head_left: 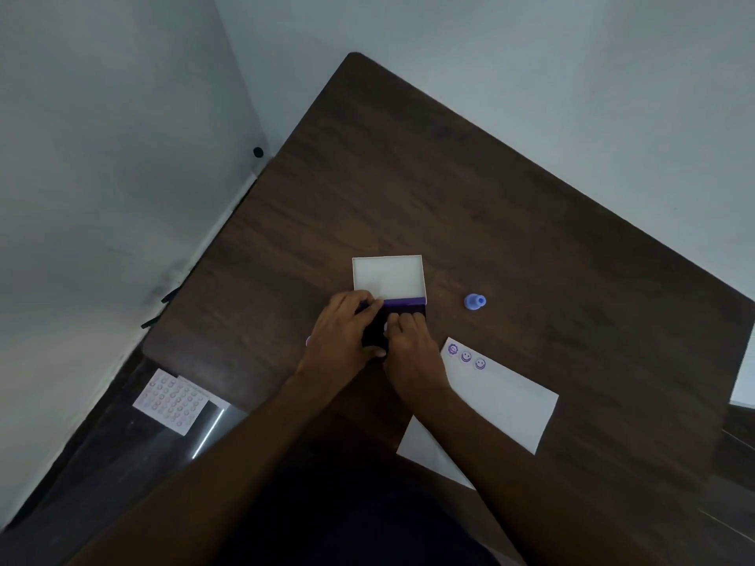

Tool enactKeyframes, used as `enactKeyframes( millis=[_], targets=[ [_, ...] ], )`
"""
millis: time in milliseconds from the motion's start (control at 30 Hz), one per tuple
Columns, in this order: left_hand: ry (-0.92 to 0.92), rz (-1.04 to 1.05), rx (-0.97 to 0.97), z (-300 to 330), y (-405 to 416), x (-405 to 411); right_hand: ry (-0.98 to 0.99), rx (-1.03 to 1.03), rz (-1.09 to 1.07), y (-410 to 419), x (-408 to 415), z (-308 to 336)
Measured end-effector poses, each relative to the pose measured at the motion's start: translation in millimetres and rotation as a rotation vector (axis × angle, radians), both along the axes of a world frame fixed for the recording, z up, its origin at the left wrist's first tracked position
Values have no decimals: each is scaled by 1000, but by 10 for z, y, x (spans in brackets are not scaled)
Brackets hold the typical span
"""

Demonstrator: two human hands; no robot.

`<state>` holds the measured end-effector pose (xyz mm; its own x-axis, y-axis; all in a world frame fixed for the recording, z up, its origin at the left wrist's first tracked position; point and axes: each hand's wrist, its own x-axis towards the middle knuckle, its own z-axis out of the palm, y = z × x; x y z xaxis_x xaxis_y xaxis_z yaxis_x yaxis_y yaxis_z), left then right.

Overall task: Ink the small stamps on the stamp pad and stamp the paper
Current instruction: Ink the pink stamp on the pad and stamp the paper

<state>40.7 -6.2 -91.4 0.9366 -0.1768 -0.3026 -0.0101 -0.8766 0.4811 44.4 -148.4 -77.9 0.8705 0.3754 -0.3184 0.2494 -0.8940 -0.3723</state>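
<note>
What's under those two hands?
The open stamp pad, its dark ink surface partly showing, white lid raised behind. Whatever the right hand presses there is hidden.

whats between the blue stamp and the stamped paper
Nothing: in the head view, only bare dark table separates the blue stamp from the paper with its three purple prints. Both hands are off to the left, over the stamp pad.
</note>
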Motion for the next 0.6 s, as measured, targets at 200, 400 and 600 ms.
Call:
enactKeyframes(
  millis=[200, 400, 600],
  targets=[
    [-42, -8, -15, 105, -19, -2, -42, 74, -42, -65, -11, 24],
    [-61, -7, 55, 194, -70, -33, 27, 462, -669, -459, -190, 405],
    [-199, -129, 43, 236, -270, -134, 407, 1193, -1299, -1024, -547, 624]
  ],
)
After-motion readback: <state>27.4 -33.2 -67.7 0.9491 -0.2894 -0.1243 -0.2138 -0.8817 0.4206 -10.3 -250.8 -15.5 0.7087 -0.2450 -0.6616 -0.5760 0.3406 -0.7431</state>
